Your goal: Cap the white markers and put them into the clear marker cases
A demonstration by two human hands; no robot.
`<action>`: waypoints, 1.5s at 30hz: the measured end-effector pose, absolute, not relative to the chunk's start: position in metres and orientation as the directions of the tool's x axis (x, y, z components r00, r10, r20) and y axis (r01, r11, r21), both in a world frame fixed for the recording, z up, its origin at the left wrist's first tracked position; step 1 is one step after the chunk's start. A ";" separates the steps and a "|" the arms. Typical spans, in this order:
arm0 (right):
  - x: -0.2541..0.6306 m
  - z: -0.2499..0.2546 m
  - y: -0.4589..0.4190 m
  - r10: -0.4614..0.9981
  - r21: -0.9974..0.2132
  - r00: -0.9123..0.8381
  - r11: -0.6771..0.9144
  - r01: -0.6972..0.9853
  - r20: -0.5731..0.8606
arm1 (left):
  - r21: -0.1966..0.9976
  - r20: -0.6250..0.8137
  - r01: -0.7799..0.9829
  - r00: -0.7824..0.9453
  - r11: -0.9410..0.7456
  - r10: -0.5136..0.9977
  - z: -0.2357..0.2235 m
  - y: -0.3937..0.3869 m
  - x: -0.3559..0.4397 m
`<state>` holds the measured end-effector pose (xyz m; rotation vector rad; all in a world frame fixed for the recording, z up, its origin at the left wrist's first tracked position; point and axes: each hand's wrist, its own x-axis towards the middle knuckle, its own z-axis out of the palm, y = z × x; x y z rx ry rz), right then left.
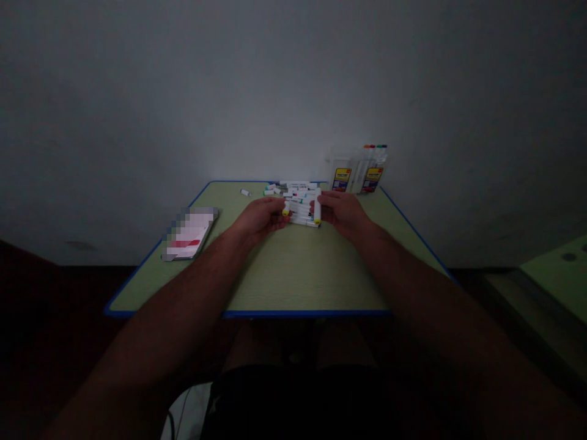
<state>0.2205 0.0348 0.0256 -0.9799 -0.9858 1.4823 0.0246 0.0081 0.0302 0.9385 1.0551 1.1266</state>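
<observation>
A white marker (317, 206) with a yellow lower end stands almost upright in the picture, above the far half of the table, held in the person's right hand (342, 211). The thumb and fingers of this hand pinch it from the right side. Facing it, the left hand (266, 217) pinches between thumb and fingertips a short white piece (286, 209), also yellow at its end, which looks like a marker cap. The two pieces are apart, with a small gap between them. The other fingers of the left hand are loosely curled.

Behind and between the hands lies a loose pile of white markers (300, 190), some with green or teal ends. A single short piece (245, 192) lies to the left of the pile. At the right, near the wall (284, 91), stand two clear plastic cases (340, 177) with yellow and dark labels; the right one contains several markers with orange, red, green and dark blue ends. A phone-like device (190, 235), partly pixelated, lies at the left side of the pale green, blue-edged table (307, 275).
</observation>
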 end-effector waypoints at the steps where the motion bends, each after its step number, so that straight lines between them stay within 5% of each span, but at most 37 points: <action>1: 0.221 0.025 0.035 0.991 -0.942 -0.110 -0.105 -0.319 -0.073 | 0.955 -0.166 -0.233 0.098 0.185 0.981 0.030 0.008 0.025; 45: 0.221 0.028 0.033 0.988 -0.949 -0.122 -0.123 -0.290 -0.091 | 0.929 -0.196 -0.303 0.076 0.210 0.978 0.032 0.007 0.025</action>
